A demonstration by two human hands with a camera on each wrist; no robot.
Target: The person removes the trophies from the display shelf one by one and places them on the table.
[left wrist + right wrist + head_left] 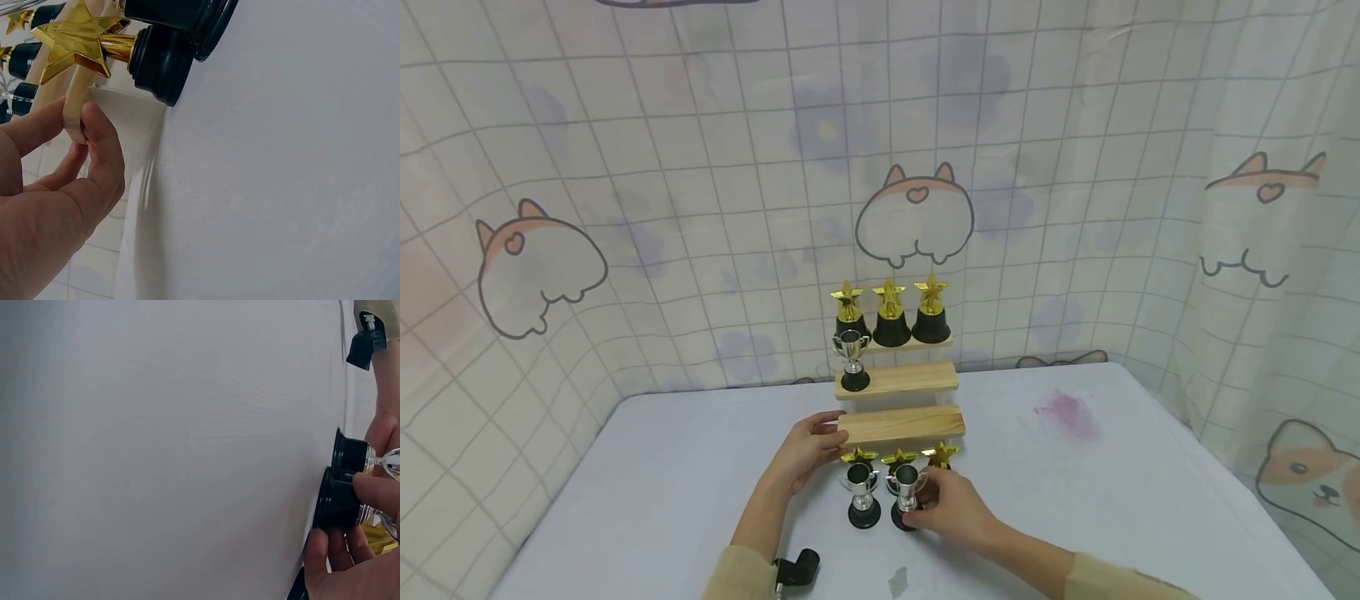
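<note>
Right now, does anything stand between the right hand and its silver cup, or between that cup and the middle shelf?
Nothing visible separates the right hand from the cup; it holds the base. Toward the middle shelf, star trophies stand behind the cup, then the lower shelf.

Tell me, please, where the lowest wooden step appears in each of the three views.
Head: the lowest wooden step is at lower middle.
Left wrist: the lowest wooden step is at upper left, pinched at its end.
Right wrist: not visible.
Shared landmark: the left hand, at the right edge in the right wrist view.
</note>
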